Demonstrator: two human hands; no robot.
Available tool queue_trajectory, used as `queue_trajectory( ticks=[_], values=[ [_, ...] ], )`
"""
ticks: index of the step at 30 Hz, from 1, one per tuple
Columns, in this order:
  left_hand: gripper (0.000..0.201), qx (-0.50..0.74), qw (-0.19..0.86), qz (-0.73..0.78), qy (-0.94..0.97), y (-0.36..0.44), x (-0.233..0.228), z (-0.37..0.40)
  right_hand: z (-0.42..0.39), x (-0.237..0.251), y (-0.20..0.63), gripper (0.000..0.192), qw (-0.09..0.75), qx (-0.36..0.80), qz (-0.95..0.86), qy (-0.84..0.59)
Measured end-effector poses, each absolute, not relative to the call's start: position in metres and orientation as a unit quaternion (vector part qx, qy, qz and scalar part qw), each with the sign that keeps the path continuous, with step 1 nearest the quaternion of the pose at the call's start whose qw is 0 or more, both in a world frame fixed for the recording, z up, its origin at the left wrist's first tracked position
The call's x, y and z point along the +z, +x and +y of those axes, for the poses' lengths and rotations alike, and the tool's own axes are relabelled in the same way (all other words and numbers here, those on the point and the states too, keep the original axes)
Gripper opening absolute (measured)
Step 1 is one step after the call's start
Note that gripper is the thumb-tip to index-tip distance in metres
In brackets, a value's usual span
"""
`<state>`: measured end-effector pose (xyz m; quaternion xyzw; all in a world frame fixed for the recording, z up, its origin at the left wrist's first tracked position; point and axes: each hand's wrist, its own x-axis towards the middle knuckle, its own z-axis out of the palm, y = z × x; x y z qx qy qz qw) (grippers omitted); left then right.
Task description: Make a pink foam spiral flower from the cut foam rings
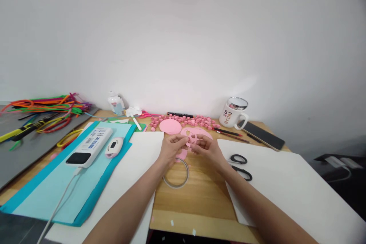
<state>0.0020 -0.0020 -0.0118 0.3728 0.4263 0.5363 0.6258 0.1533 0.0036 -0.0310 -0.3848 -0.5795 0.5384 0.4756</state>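
Note:
My left hand [171,148] and my right hand [208,148] meet over the middle of the wooden table [197,194]. Both pinch a small pink paper piece [192,141] between their fingertips. Just behind them lies a pink cut-out sheet with holes [201,133], and a whole pink paper disc [170,126] sits further back. A clear tape ring [176,173] rests on the wood under my left wrist. Black-handled scissors [240,166] lie to the right of my right wrist, partly on a white sheet [286,183].
Many small pink rolled pieces [200,121] line the back. A white mug [233,113], a phone [261,134] and pens [228,132] are at the back right. Teal paper [54,194] with a white power bank [90,146] lies left; pipe cleaners [42,108] lie far left.

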Motion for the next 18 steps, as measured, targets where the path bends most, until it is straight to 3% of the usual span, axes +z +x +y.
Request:
queue_trajectory(
  ticks=[11, 18],
  values=[
    [0.026, 0.498, 0.562, 0.462, 0.472, 0.006, -0.011, -0.007, 0.003, -0.030, 0.156, 0.037, 0.536, 0.495, -0.555, -0.399],
    [0.026, 0.456, 0.533, 0.431, 0.568, 0.006, -0.021, -0.006, 0.000, -0.028, 0.155, 0.031, 0.520, 0.500, -0.581, -0.376]
  ],
)
